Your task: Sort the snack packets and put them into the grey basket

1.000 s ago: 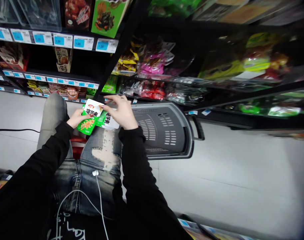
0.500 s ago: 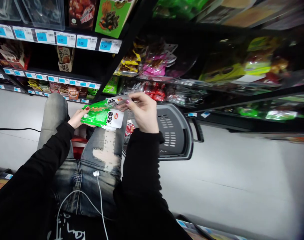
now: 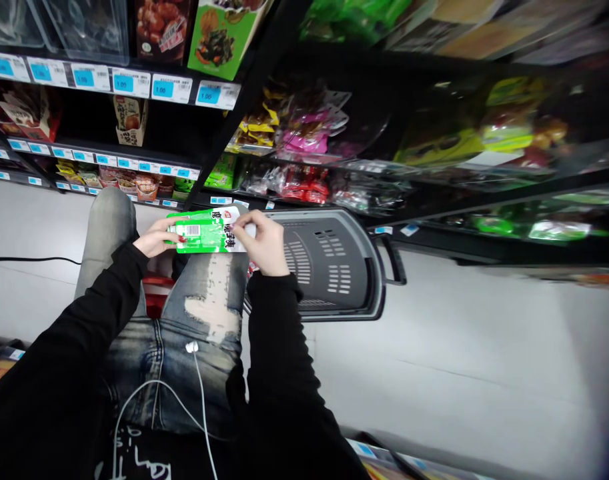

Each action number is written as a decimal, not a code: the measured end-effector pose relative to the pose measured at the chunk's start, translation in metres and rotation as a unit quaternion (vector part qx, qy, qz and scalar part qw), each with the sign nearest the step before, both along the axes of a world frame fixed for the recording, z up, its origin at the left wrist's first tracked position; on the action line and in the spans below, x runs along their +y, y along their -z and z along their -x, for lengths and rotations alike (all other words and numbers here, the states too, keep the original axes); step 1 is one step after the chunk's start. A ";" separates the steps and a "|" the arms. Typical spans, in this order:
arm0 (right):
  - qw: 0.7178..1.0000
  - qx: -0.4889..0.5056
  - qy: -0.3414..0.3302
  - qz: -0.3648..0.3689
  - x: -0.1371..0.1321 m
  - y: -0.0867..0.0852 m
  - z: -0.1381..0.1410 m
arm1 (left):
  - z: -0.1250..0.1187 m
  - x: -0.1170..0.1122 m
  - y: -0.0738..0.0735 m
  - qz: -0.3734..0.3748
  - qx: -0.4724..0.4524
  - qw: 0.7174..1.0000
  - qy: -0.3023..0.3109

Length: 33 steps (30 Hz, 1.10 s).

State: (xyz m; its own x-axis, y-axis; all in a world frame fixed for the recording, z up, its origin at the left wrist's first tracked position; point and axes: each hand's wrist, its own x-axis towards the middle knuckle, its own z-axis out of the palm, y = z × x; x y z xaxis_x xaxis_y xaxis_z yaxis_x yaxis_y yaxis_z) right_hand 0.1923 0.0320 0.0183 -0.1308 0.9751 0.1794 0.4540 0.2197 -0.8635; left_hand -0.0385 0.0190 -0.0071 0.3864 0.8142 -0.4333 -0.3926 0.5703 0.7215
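Note:
Green-and-white snack packets (image 3: 209, 230) lie stacked together above my right knee, the top one with a barcode label facing up. My left hand (image 3: 157, 238) is closed on their green end, thumb on top. At the white end, my right hand (image 3: 262, 241) pinches the edge between thumb and fingers. How many packets there are I cannot make out. Just past my right hand stands a dark grey shopping basket (image 3: 377, 303). A bit of red packaging (image 3: 251, 269) shows at its near side, mostly hidden by my hand and sleeve.
Shelves with a row of price tags (image 3: 171, 88) rise in front. Bagged snacks (image 3: 304, 183) fill the lower shelf behind the basket. The basket's handle (image 3: 395, 260) sticks out to the right over the pale floor (image 3: 459, 347). A white cable (image 3: 199, 380) hangs across my lap.
The packets have come together into one neater stack, and the barcode side now faces up. My right hand has moved left and lower, onto the white end.

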 end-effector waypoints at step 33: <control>0.936 0.024 -0.247 0.249 0.052 -0.010 0.043 | -0.003 -0.004 -0.009 -0.019 -0.023 0.993 -0.112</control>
State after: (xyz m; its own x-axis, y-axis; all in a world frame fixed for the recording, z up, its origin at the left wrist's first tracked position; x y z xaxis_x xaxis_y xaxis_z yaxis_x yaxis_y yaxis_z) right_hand 0.1495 0.0841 0.0279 -0.5918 0.7616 -0.2643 0.3604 -0.0433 -0.9318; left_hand -0.0354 0.0150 0.0021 0.2118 0.8976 -0.3867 -0.5398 0.4373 0.7193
